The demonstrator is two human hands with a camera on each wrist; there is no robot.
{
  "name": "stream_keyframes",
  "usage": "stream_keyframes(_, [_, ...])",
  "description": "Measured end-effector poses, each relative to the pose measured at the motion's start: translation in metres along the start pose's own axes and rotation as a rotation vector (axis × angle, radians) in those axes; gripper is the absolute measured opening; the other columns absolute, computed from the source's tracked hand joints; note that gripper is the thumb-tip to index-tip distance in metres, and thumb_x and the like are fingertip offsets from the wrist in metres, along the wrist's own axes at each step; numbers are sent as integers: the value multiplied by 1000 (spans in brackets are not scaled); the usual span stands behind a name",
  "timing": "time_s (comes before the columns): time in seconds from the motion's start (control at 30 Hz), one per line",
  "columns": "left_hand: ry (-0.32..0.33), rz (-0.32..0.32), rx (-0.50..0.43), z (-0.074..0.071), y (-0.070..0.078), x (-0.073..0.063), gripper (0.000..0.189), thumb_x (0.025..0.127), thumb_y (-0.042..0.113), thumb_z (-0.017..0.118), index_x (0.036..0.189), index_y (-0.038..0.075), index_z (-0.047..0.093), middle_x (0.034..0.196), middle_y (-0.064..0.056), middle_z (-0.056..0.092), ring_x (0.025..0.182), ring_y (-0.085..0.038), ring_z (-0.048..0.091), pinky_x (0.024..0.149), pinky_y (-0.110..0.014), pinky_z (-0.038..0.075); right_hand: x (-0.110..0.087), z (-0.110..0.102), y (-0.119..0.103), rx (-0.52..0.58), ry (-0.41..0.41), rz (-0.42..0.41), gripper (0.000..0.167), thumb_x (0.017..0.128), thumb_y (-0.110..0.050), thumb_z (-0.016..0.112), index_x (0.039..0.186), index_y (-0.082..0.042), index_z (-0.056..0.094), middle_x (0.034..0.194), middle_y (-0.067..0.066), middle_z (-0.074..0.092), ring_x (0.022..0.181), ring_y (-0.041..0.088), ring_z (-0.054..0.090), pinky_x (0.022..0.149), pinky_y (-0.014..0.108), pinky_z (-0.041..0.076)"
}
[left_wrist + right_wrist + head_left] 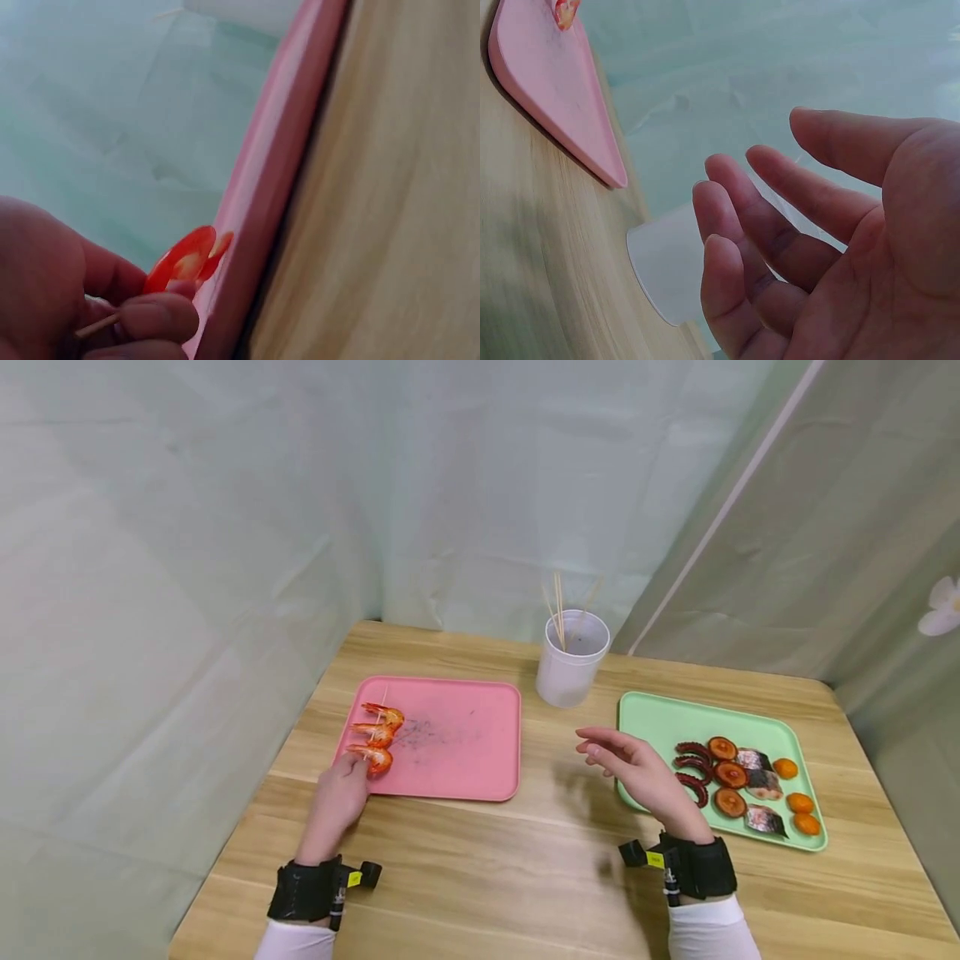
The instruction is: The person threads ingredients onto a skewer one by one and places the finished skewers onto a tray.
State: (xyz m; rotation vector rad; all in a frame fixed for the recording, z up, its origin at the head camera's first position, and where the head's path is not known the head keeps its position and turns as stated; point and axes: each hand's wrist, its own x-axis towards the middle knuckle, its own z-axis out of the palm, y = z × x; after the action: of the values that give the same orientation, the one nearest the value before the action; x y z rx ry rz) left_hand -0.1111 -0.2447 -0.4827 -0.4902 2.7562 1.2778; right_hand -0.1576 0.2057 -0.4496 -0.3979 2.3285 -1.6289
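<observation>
My left hand (342,795) pinches the near end of a thin wooden skewer (97,326) at the left side of the pink tray (457,760). Several orange-red shrimp, at least three in a row, sit along the skewer; the nearest shrimp (380,762) is right at my fingertips. In the left wrist view, a red shrimp tail (187,259) shows just past the fingers, by the tray's rim. My right hand (648,778) hovers above the wood between the two trays, fingers loosely bent, palm empty in the right wrist view.
A white bucket (564,681) holding several thin sticks (559,610) stands at the back middle. On the right, a green tray (652,718) bears octopus tentacles (693,766), mushroom caps (729,774), fish pieces (765,818) and small orange balls (801,802). Fabric walls border the wooden table (510,877).
</observation>
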Motion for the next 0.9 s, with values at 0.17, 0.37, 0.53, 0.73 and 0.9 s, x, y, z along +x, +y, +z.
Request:
stream_keyframes(0.17, [79, 49, 153, 4, -2, 4, 36, 111, 27, 51, 103, 0, 72, 69, -6, 47, 60, -24, 48, 55, -35, 34, 1, 0, 1, -3, -15, -2, 42, 113, -27, 59, 148, -3, 60, 133, 23, 68, 112, 28, 68, 89, 43, 56])
stream_keyframes(0.37, [157, 60, 212, 7, -5, 6, 31, 107, 22, 59, 108, -4, 76, 70, -8, 57, 57, -24, 51, 51, -35, 36, 1, 0, 3, -6, -29, 8, 41, 113, -26, 58, 148, -5, 61, 134, 23, 68, 114, 29, 68, 90, 44, 56])
stream_keyframes(0.53, [217, 68, 195, 7, -8, 7, 26, 105, 16, 63, 108, -7, 74, 83, -16, 69, 59, -25, 55, 51, -35, 40, 1, -1, 3, -5, -46, 8, 41, 113, -28, 57, 149, -7, 60, 136, 24, 68, 122, 44, 66, 92, 48, 55])
stream_keyframes(0.73, [226, 61, 188, 7, -11, 8, 25, 105, 17, 65, 110, -7, 71, 91, -21, 72, 63, -26, 60, 53, -35, 47, 1, -1, 4, -14, -63, 23, 43, 114, -29, 57, 150, -6, 59, 135, 21, 69, 125, 46, 64, 95, 50, 54])
stream_keyframes(0.9, [235, 49, 184, 6, -12, 8, 25, 105, 18, 67, 112, -7, 68, 89, -20, 72, 63, -26, 59, 54, -34, 48, 1, -1, 5, -17, -67, 16, 42, 114, -28, 56, 150, -6, 59, 135, 24, 68, 124, 47, 65, 94, 47, 55])
